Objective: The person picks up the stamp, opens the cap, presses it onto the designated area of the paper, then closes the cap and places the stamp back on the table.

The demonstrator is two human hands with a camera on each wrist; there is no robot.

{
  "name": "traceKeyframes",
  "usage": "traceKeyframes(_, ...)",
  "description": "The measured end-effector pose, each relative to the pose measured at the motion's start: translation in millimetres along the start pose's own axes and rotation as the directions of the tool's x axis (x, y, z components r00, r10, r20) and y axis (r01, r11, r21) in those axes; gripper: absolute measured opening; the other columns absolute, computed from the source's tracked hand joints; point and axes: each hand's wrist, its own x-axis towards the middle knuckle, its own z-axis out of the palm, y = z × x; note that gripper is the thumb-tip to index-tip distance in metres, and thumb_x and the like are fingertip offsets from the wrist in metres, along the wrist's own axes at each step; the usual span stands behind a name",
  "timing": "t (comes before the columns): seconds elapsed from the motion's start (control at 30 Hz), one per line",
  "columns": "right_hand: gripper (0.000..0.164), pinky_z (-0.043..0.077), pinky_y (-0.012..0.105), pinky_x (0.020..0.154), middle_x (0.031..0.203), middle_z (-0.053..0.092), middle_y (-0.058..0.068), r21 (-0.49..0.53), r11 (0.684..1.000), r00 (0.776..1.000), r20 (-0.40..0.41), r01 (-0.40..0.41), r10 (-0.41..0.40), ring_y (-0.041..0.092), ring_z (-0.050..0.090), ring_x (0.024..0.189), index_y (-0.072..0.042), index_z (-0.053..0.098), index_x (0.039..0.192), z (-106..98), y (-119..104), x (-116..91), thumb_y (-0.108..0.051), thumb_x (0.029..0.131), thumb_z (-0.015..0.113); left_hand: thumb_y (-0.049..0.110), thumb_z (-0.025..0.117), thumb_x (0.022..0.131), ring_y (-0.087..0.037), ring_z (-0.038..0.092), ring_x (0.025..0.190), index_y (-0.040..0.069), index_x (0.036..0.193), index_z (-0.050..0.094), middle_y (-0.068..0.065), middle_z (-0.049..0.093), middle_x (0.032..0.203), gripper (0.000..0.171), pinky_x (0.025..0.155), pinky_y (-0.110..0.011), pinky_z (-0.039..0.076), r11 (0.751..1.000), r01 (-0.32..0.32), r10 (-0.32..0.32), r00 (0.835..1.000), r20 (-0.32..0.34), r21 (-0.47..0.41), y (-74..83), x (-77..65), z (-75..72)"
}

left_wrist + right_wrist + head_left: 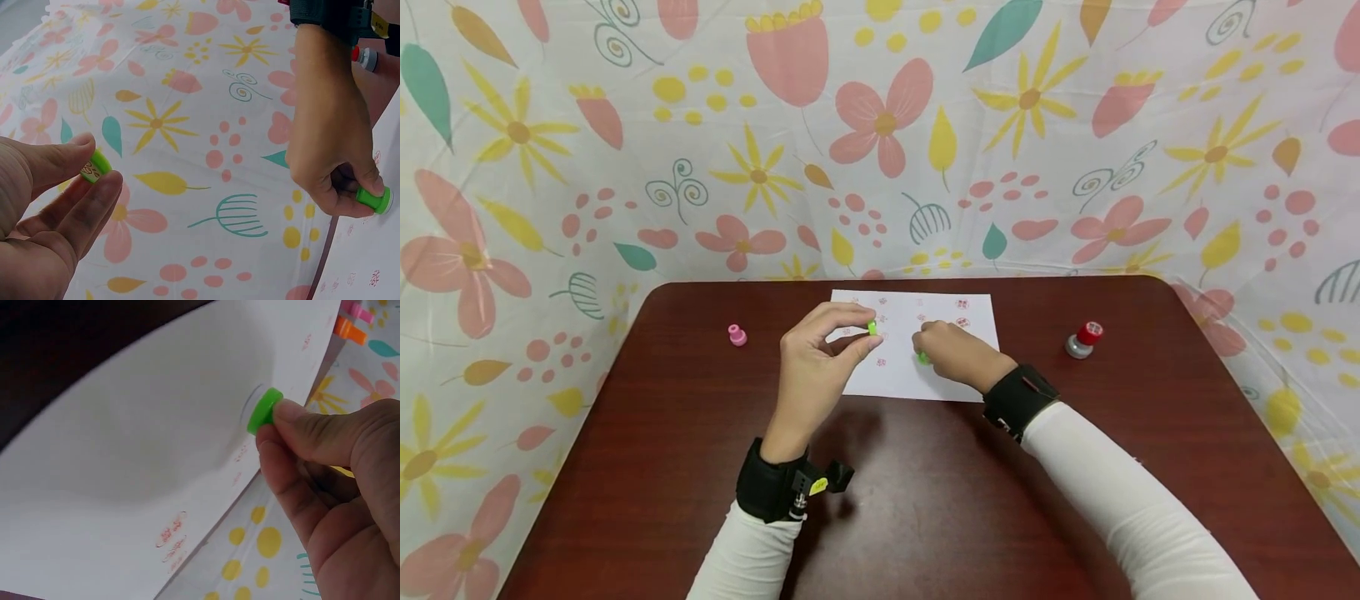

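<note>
A green stamp (pixel 265 411) is pinched between the thumb and fingers of my right hand (pixel 961 354), its face down against the white paper (pixel 887 385). Small red stamp prints (pixel 170 530) dot the sheet in rows. Left of that, raised over the paper's left part, my left hand (pixel 814 358) pinches a small green cap (pixel 95 166) between thumb and fingertips. A pattern shows on the cap's end in the left wrist view.
A pink stamp (pixel 737 335) stands on the brown table (pixel 925 492) at the left. To the right is a red and silver stamp (pixel 1084 340). The right wrist view also shows an orange stamp (pixel 349 330) beyond the sheet. A floral curtain (pixel 880 208) hangs behind the table.
</note>
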Motion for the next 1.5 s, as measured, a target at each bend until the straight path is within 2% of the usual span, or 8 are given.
traceKeyframes(0.27,0.020,0.055,0.028,0.063,0.083,0.065,0.010,-0.051,0.999,1.000,-0.029,0.001,-0.003,0.022,0.068,0.079,-0.003,0.074,0.094,5,-3,-1,0.015,0.084,0.072,-0.006,0.083,0.082,-0.020,0.071,0.104,0.000,0.109,0.078,-0.013,0.071,0.111,0.028,0.086,-0.035,0.064,1.000,0.009,-0.009,1.000,-0.004,-0.025,0.5,0.8,-1.2)
traceKeyframes(0.47,0.021,0.055,0.027,0.063,0.084,0.066,0.009,-0.064,0.998,0.999,-0.033,-0.007,0.005,0.020,0.068,0.079,-0.004,0.075,0.094,5,-4,1,0.015,0.084,0.074,-0.003,0.084,0.082,-0.022,0.071,0.105,0.001,0.108,0.078,-0.012,0.071,0.112,0.027,0.086,-0.035,0.064,1.000,0.014,-0.014,1.000,0.005,-0.020,0.6,1.0,-2.4)
traceKeyframes(0.73,0.018,0.055,0.025,0.066,0.089,0.067,0.011,-0.075,0.997,1.000,-0.024,0.000,-0.002,0.020,0.070,0.082,-0.005,0.076,0.101,3,-7,2,0.008,0.090,0.073,-0.004,0.084,0.082,-0.022,0.072,0.102,0.001,0.108,0.078,-0.012,0.071,0.112,0.028,0.084,-0.035,0.065,1.000,0.016,-0.016,1.000,0.000,-0.016,0.2,0.8,-5.5)
traceKeyframes(0.93,0.010,0.055,0.025,0.064,0.086,0.065,0.010,-0.106,0.993,0.994,-0.091,0.046,-0.056,0.019,0.068,0.079,-0.004,0.075,0.098,-1,-4,-4,0.002,0.090,0.076,-0.005,0.083,0.083,-0.021,0.072,0.100,0.000,0.108,0.077,-0.010,0.071,0.110,0.027,0.085,-0.036,0.065,1.000,0.006,-0.007,1.000,-0.003,-0.020,0.9,0.5,-5.3)
traceKeyframes(1.07,0.011,0.059,0.027,0.068,0.088,0.065,0.010,-0.055,0.997,0.982,-0.177,0.049,-0.058,0.019,0.069,0.081,-0.004,0.075,0.096,-15,-3,-13,-0.002,0.088,0.081,-0.007,0.082,0.082,-0.021,0.072,0.101,-0.002,0.108,0.077,-0.012,0.070,0.111,0.027,0.086,-0.035,0.064,1.000,-0.002,0.002,1.000,-0.007,-0.030,1.4,0.6,-5.9)
traceKeyframes(1.27,0.020,0.063,0.033,0.078,0.098,0.068,0.012,0.099,0.994,0.960,-0.280,0.047,-0.018,0.022,0.070,0.091,-0.003,0.076,0.103,-49,-9,-28,-0.004,0.085,0.083,-0.009,0.082,0.081,-0.020,0.072,0.100,-0.003,0.108,0.076,-0.013,0.070,0.109,0.028,0.086,-0.036,0.064,0.999,-0.004,0.004,1.000,-0.006,-0.042,0.5,-0.1,-5.0)
traceKeyframes(1.4,0.021,0.063,0.033,0.077,0.101,0.069,0.010,0.153,0.984,0.924,-0.381,0.087,-0.022,0.020,0.069,0.090,-0.003,0.076,0.103,-68,-15,-39,-0.004,0.084,0.084,-0.010,0.082,0.081,-0.019,0.072,0.099,-0.002,0.108,0.077,-0.013,0.070,0.110,0.029,0.085,-0.036,0.065,0.999,-0.006,0.006,1.000,-0.001,-0.044,0.2,-0.5,-3.3)
traceKeyframes(1.5,0.022,0.062,0.033,0.073,0.100,0.069,0.007,0.176,0.977,0.885,-0.466,0.118,-0.023,0.018,0.068,0.085,-0.004,0.076,0.103,-80,-23,-47,-0.002,0.083,0.085,-0.009,0.082,0.081,-0.019,0.072,0.099,-0.002,0.108,0.077,-0.014,0.071,0.110,0.029,0.084,-0.036,0.065,0.999,-0.006,0.006,1.000,0.007,-0.047,0.2,-0.7,-1.8)
